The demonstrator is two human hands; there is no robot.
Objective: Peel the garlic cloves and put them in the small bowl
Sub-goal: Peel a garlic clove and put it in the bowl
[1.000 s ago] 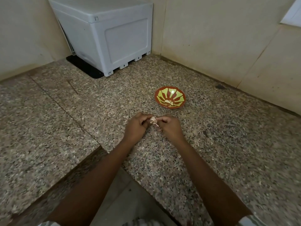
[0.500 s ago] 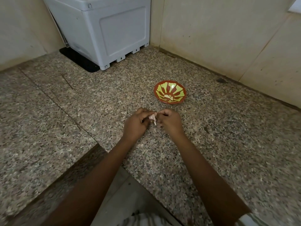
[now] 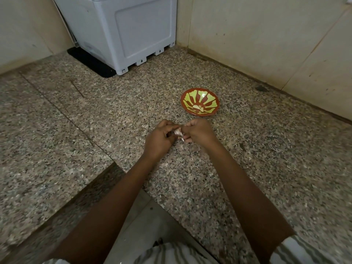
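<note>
A pale garlic piece [image 3: 178, 133] with papery skin sits between my two hands, low over the speckled granite counter. My left hand [image 3: 159, 140] grips it from the left with curled fingers. My right hand [image 3: 198, 132] pinches it from the right, and a strip of skin hangs below the fingers. Just beyond my right hand stands the small bowl [image 3: 199, 104], red-brown with a yellow-green ray pattern, with a few pale peeled cloves [image 3: 198, 107] lying in its bottom.
A grey plastic appliance [image 3: 122, 29] stands on a black mat [image 3: 89, 62] in the far corner. Cream tiled walls close the counter at the back and right. The counter's inner corner edge [image 3: 114, 164] drops off beneath my forearms.
The view has tilted down a little, so bowl and hands sit higher in frame. Both hands keep working at the garlic in the same spot; my fingers have shifted slightly on it.
</note>
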